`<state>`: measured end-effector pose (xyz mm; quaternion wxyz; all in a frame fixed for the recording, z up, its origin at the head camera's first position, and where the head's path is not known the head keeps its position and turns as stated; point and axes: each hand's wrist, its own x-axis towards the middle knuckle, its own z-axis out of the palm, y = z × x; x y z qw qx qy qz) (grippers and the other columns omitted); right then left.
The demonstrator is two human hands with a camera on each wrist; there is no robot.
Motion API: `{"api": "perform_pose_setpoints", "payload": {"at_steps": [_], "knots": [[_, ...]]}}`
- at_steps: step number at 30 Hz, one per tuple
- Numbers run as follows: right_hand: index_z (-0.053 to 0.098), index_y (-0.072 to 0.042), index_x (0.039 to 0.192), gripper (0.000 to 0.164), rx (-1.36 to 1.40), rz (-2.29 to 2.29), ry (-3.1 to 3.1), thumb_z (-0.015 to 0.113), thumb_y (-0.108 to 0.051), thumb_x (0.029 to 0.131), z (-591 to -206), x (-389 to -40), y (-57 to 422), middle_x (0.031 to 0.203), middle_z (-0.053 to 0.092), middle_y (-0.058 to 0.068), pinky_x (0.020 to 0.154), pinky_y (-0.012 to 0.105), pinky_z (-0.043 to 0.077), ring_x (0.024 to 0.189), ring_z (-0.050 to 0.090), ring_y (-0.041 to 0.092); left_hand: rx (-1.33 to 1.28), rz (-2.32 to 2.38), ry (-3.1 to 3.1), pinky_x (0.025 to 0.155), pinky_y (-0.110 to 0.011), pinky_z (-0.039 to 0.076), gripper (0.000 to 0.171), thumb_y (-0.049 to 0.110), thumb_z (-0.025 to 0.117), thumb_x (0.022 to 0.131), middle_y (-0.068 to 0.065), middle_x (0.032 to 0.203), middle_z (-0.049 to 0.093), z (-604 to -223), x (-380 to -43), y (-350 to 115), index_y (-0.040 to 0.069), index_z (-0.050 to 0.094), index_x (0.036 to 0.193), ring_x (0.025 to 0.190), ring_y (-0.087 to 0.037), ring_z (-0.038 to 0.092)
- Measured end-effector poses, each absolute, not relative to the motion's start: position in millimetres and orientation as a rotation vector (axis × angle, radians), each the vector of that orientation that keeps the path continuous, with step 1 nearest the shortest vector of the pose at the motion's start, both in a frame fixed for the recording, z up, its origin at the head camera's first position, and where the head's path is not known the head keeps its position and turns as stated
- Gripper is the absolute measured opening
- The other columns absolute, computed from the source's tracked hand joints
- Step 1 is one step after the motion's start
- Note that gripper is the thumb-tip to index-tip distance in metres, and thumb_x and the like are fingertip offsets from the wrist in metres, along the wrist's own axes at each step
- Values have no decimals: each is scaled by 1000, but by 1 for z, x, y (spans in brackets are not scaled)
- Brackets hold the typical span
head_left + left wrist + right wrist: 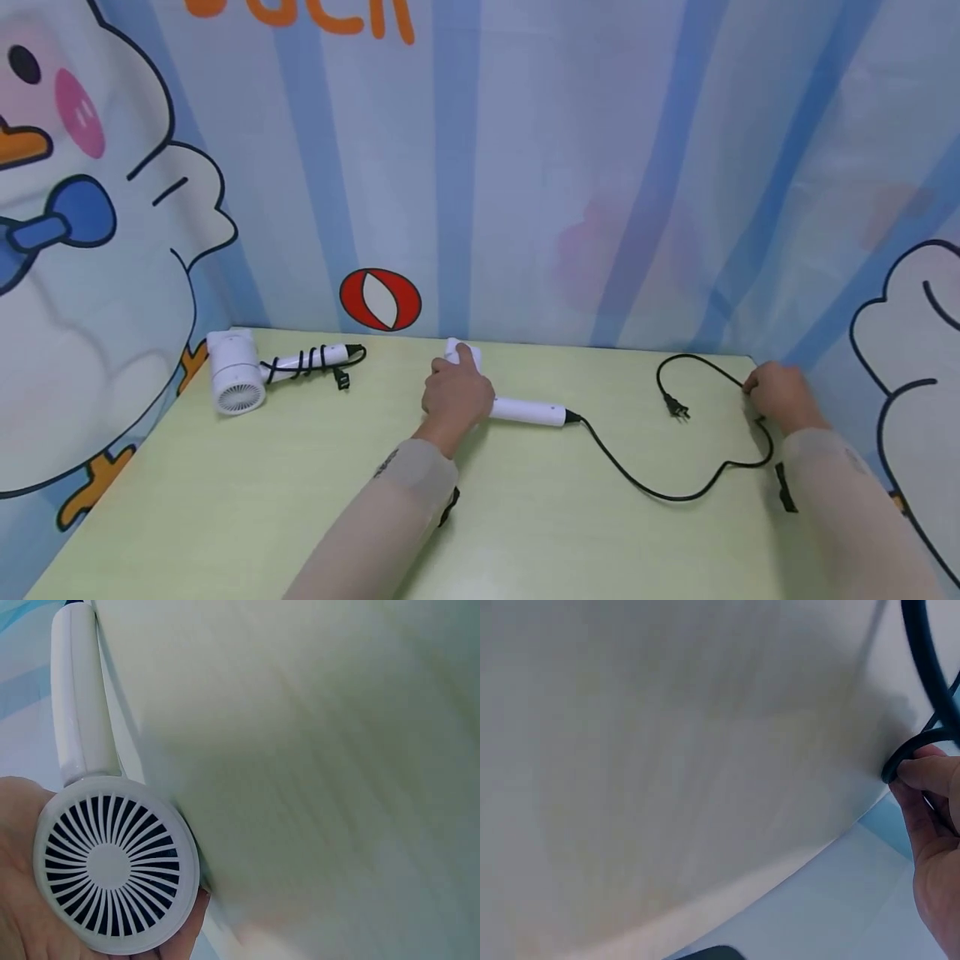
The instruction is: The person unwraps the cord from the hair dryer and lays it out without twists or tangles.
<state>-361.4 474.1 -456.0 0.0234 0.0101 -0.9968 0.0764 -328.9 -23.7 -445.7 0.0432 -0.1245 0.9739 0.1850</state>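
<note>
A white hair dryer [528,412] lies near the back of the table, its handle pointing right. My left hand [459,398] grips its head; in the left wrist view the round slotted grille [109,866] sits against the palm, with fingers curled round behind. From the handle's end a black cord [678,498] loops across the table to the right. There my right hand [783,396] pinches the cord between thumb and fingers, which the right wrist view shows close up at the dark loop [907,754]. The cord's two-prong plug [676,407] lies on the table left of that hand.
At the back left lies a second white hair dryer [238,375], its cord wound round the handle and its plug [342,379] beside it. A printed curtain [525,167] with cartoon ducks stands along the back and sides of the pale green table [225,517].
</note>
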Motion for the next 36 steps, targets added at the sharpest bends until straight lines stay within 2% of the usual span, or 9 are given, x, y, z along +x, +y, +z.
{"api": "perform_pose_setpoints", "payload": {"at_steps": [12, 18, 23, 26, 32, 36], "knots": [[74, 10, 98, 19, 31, 211, -3081, 56, 4, 93, -460, -369, 481, 102, 68, 32, 76, 56, 52, 93, 60, 54, -375, 541, 2983, 51, -43, 49, 74, 38, 55, 98, -24, 112, 47, -446, -334, -17, 22, 19, 161, 74, -28, 54], [71, 13, 106, 25, 65, 254, -3097, 52, 1, 96, -456, -370, 475, 107, 67, 35, 73, 54, 53, 93, 62, 53, -393, 546, 2991, 51, -42, 47, 73, 38, 54, 98, -24, 109, 47, -444, -337, -19, 21, 19, 161, 72, -28, 54], [70, 14, 108, 28, 114, 247, -3079, 51, -2, 95, -452, -363, 468, 108, 66, 35, 77, 57, 53, 95, 62, 52, -394, 605, 2951, 54, -40, 47, 79, 42, 55, 96, -24, 110, 45, -444, -341, -20, 22, 17, 162, 75, -30, 55], [67, 16, 113, 31, 148, 239, -3049, 51, -4, 95, -450, -357, 459, 112, 64, 37, 83, 61, 50, 95, 61, 53, -385, 649, 2919, 59, -42, 50, 81, 45, 55, 96, -24, 114, 45, -445, -343, -23, 21, 14, 162, 82, -31, 55], [54, 19, 129, 42, 189, 215, -2955, 50, -5, 95, -440, -332, 426, 128, 51, 43, 95, 67, 40, 113, 50, 58, -334, 724, 2903, 76, -49, 52, 86, 56, 55, 96, -28, 129, 45, -441, -334, -29, 19, 14, 162, 106, -39, 52], [48, 17, 136, 49, 187, 268, -2850, 54, -14, 100, -430, -303, 391, 135, 45, 43, 100, 70, 34, 124, 40, 60, -259, 649, 2939, 84, -58, 50, 89, 64, 51, 96, -27, 142, 38, -433, -322, -32, 19, 14, 163, 122, -43, 45]]}}
